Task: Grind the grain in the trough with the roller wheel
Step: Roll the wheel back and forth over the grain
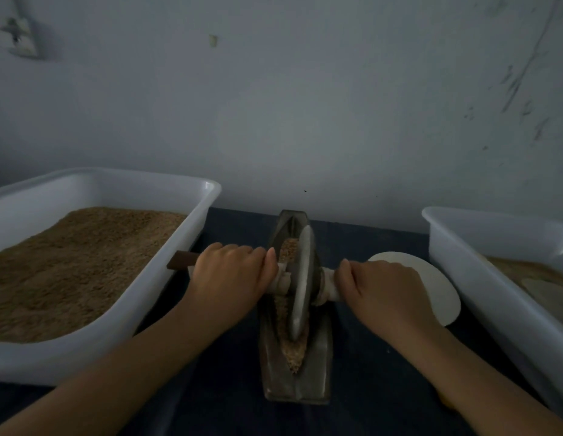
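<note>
A narrow boat-shaped metal trough (321,366) lies lengthwise on the dark table, pointing away from me. Tan grain (294,350) fills its groove. A grey metal roller wheel (302,281) stands upright in the groove about midway along. A pale axle handle runs through the wheel to both sides. My left hand (229,275) grips the left end of the handle, fingers curled over it. My right hand (377,291) grips the right end the same way.
A large white tub (185,228) of tan grain sits at the left. A second white tub (462,265) stands at the right. A white round disc (437,297) lies beside my right hand. A brown handle (181,259) pokes out behind my left hand. A wall rises close behind.
</note>
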Available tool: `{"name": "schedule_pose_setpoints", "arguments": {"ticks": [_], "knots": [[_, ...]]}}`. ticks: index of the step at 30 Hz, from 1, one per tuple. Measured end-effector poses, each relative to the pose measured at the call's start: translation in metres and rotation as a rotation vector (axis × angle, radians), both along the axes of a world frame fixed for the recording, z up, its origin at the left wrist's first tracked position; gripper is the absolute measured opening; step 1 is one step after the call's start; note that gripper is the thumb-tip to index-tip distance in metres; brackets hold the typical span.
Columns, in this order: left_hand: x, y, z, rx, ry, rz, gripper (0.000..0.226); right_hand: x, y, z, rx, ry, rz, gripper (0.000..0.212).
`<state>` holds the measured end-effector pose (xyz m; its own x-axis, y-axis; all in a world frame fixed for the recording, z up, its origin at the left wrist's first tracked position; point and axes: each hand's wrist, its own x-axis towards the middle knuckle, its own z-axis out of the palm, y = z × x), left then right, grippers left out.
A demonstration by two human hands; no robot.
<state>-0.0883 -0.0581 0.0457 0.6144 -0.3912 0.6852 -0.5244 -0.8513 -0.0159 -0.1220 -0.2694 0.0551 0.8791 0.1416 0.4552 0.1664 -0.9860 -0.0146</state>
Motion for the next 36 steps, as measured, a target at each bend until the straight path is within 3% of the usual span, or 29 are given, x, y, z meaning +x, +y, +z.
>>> {"name": "schedule_pose_setpoints", "arguments": {"ticks": [6, 13, 17, 21, 25, 28, 30, 34, 36], "knots": [[0.013, -0.001, -0.001, 0.101, -0.019, 0.002, 0.057, 0.012, -0.001, -0.004, 0.047, 0.0, -0.006, 0.049], [0.062, -0.01, 0.002, 0.319, 0.028, 0.15, 0.026, 0.071, -0.005, -0.012, 0.025, -0.111, -0.14, 0.053], [0.084, -0.014, 0.001, 0.473, -0.011, 0.233, 0.054, 0.096, -0.009, -0.009, 0.044, -0.089, -0.139, 0.053], [0.082, -0.015, 0.004, 0.52, 0.015, 0.245, 0.061, 0.093, -0.007, -0.01, 0.042, -0.097, -0.15, 0.054], [0.058, -0.011, 0.004, 0.344, 0.07, 0.171, 0.028, 0.068, -0.005, -0.011, -0.031, -0.083, -0.137, 0.052], [0.034, -0.006, 0.002, 0.144, 0.01, 0.033, 0.023, 0.045, -0.005, -0.009, -0.043, -0.028, -0.09, 0.049], [0.022, -0.004, 0.001, 0.083, -0.061, -0.01, 0.025, 0.029, -0.006, -0.008, -0.068, 0.002, -0.059, 0.046], [0.009, 0.003, 0.0, 0.047, 0.029, -0.002, 0.049, 0.0, -0.002, 0.0, -0.014, -0.002, -0.029, 0.044], [0.004, 0.006, 0.001, 0.055, 0.066, -0.009, 0.048, -0.007, 0.0, 0.002, -0.003, -0.02, -0.025, 0.045]]}}
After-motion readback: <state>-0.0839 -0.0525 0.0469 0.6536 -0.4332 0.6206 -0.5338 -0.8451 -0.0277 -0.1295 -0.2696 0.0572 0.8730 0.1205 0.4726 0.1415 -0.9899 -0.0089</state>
